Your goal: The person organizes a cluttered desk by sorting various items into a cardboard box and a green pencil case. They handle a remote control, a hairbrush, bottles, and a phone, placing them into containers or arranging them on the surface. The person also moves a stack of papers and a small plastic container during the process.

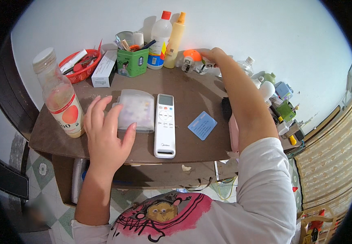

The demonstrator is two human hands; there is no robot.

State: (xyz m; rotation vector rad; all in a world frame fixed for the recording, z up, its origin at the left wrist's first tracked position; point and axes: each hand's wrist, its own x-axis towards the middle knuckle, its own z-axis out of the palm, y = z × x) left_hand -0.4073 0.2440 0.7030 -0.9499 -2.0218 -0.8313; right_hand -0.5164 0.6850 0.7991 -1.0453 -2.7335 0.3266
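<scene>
My left hand [108, 136] is open, fingers spread, above the table between a peach-labelled bottle [65, 110] and a translucent plastic case [136, 112]. A white remote control [165, 130] lies beside the case, and a light blue card [202, 125] lies farther right. My right arm stretches to the back of the table. There my right hand [215, 57] is closed around the upper part of a small clear bottle [202, 70], its fingers partly hidden. Just left of that hand stands another small clear container [187, 65], with an orange top [192, 54] behind it.
Along the wall stand a red basket [78, 75], a white box [104, 69], a green pen holder [132, 63], a red-capped bottle [160, 40] and a yellow bottle [175, 40]. Right of my arm, several bottles and small items crowd around a green box [285, 110]. A pink object [234, 132] sits under my forearm.
</scene>
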